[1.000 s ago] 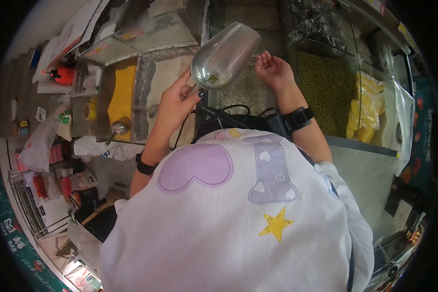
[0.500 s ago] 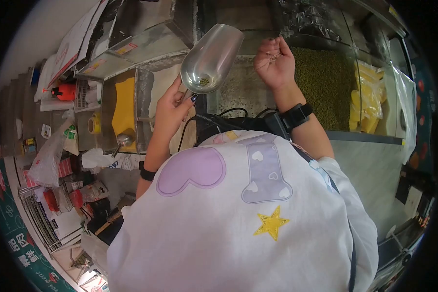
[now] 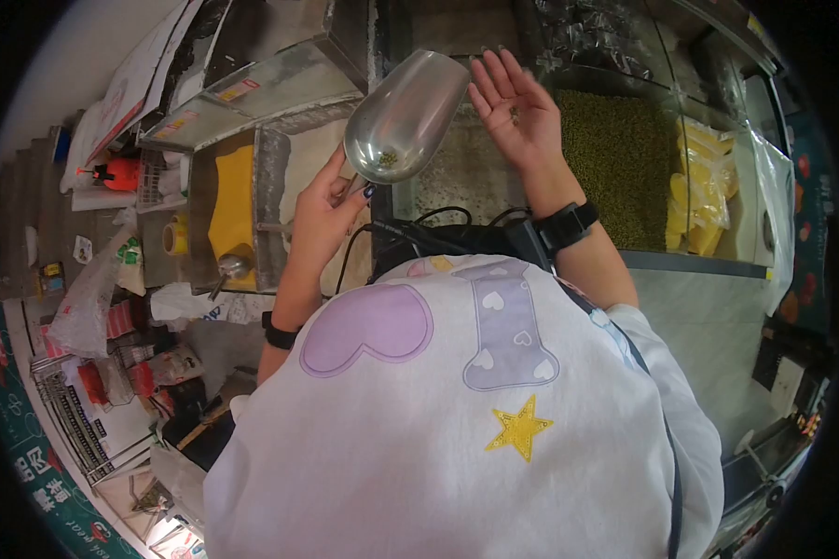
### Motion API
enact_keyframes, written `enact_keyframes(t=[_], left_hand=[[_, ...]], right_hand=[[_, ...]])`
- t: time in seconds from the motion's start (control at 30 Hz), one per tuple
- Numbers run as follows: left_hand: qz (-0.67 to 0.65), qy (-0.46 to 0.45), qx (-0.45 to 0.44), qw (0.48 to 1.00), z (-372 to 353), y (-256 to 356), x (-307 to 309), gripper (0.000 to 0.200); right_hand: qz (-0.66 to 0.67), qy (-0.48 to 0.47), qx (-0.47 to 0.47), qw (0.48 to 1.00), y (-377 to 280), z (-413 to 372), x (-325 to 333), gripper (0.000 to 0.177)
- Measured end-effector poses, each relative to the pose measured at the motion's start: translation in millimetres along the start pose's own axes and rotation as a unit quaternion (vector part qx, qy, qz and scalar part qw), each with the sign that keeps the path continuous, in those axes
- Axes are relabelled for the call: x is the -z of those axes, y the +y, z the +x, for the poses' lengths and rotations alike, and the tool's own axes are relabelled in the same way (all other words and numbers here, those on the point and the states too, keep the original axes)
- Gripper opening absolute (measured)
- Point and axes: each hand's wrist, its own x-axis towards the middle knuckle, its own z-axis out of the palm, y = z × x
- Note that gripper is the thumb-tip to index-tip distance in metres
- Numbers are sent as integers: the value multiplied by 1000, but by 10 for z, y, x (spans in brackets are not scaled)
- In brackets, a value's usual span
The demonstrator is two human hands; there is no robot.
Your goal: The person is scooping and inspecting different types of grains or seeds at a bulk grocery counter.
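Note:
My left hand (image 3: 323,212) is closed around the handle of a shiny metal scoop (image 3: 410,107), whose mouth points away from me. A few small green beans (image 3: 388,159) lie at the back of its bowl. Just right of the scoop's mouth, my right hand (image 3: 529,130) is turned palm up, fingers stretched out. Some small greenish beans (image 3: 515,114) rest on that palm. Beyond the right wrist is a bin filled with green mung beans (image 3: 615,163).
Yellow grain (image 3: 235,200) fills a bin on the left, with a small metal scoop (image 3: 234,267) in it. Pale powder or grain (image 3: 315,154) lies in the neighbouring bin. Yellow packets (image 3: 704,186) are at the right, dark plastic packets (image 3: 597,37) at the back. Black cables (image 3: 438,233) run before my waist.
My right hand has uncurled from a loosely closed shape to stretched fingers and tilted toward the scoop. The scoop stays in my left hand, almost unmoved.

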Motion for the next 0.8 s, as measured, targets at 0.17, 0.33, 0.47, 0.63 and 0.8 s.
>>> enact_keyframes(t=[0.17, 0.33, 0.47, 0.63, 0.8], left_hand=[[21, -2, 7, 1000, -28, 16, 36, 67], [2, 0, 14, 1000, -54, 39, 62, 68], [15, 12, 14, 1000, -84, 23, 79, 68], [-6, 5, 2, 1000, -87, -107, 269, 67], [-20, -24, 8, 999, -10, -269, 440, 66]], right_hand=[[307, -301, -96, 898, -38, 93, 170, 44], [166, -238, -40, 956, -100, -24, -132, 55], [127, -215, -35, 968, -116, -23, -209, 73], [77, -143, 2, 987, -79, 45, -254, 82], [-28, 29, 12, 999, -5, -4, -325, 73]])
